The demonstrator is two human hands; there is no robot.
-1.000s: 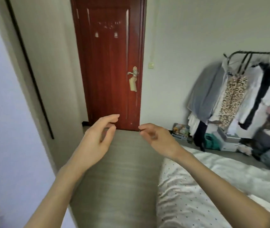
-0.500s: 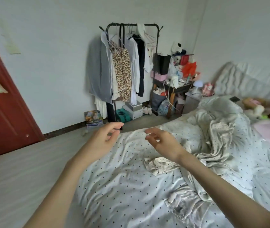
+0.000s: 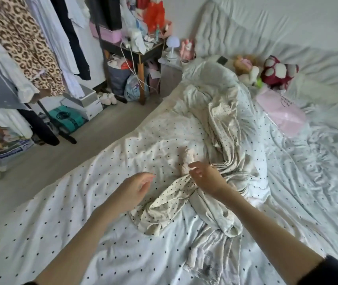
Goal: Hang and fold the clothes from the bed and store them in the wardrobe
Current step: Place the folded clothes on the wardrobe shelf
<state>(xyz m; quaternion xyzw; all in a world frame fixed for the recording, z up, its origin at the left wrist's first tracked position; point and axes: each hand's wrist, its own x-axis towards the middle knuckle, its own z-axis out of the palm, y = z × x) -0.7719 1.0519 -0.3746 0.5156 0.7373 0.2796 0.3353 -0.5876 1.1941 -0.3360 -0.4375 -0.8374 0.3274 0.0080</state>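
Both hands [image 3: 172,184] loose-fingered above rumpled dotted cream garment [image 3: 170,204], crinkled polka-dot bedsheet [image 3: 61,233]

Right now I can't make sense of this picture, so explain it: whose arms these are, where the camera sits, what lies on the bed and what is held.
There is no machine here. A camera worn on a person's head looks forward and down, so the two bare arms are that person's own. The left hand hovers open over the dotted bedsheet, holding nothing. The right hand reaches to a crumpled cream dotted garment; whether its grip has closed on the cloth I cannot tell. More crumpled cloth trails up the bed. Plush toys lie near the pillows. On the left stands a clothes rack with hanging garments.
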